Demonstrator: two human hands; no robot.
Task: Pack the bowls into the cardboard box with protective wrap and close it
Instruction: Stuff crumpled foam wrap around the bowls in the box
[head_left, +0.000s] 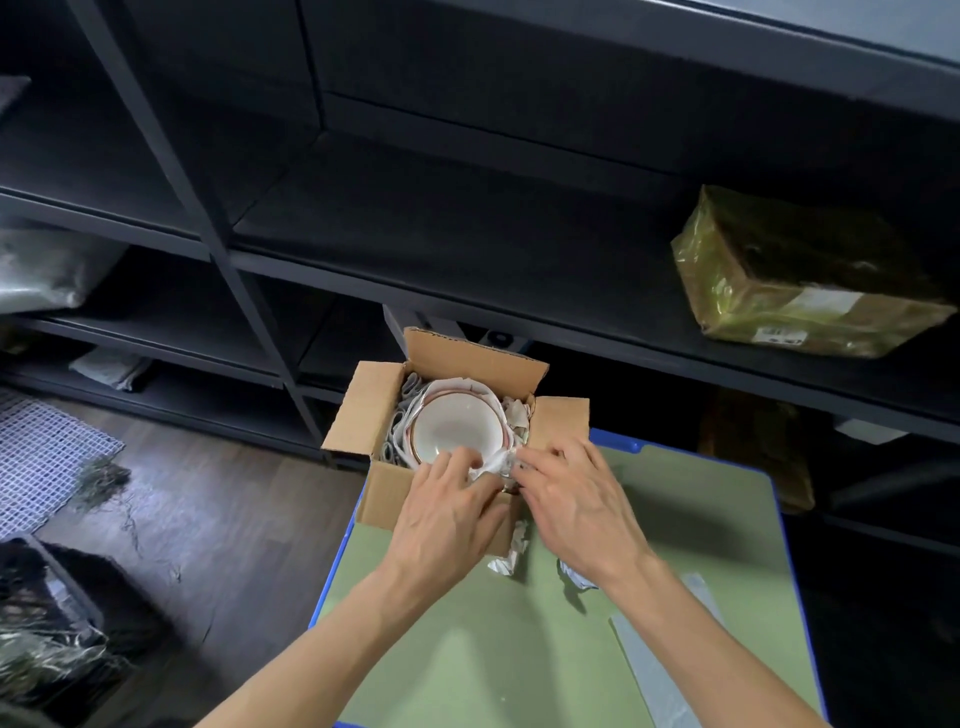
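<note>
Both my forearms reach up from the bottom edge across the green table top (467, 649), which has a blue rim. Near my right forearm two grey strips of tape (654, 670) lie flat on the green surface, and a crumpled scrap of white paper (574, 577) sits just beside my right wrist.

My left hand (447, 509) rests over the near wall of the cardboard box (363, 415), fingers bent and reaching in toward the bowl's rim. My right hand (576, 493) comes in from the other side, fingers curled; between the two hands I am pinching a bunched piece of white wrap (493, 465) at the near edge of the box. How firmly each finger grips I cannot tell, since the fingertips are partly buried in the paper.

The box stands at the far left corner of the table with all its flaps up and spread outward. Inside it a white bowl (457, 423) with a brownish rim sits upright, mouth open toward me, nested in more bowls or wrap beneath it; I cannot tell how many. White wrap is stuffed around it on every side. Another wad of it hangs down outside the near wall of the box.

Behind the box stand dark shelves (467, 249). On the right of one shelf lies a parcel wrapped in yellowish plastic (795, 280). To the left, the floor is dark wood (208, 519).
</note>
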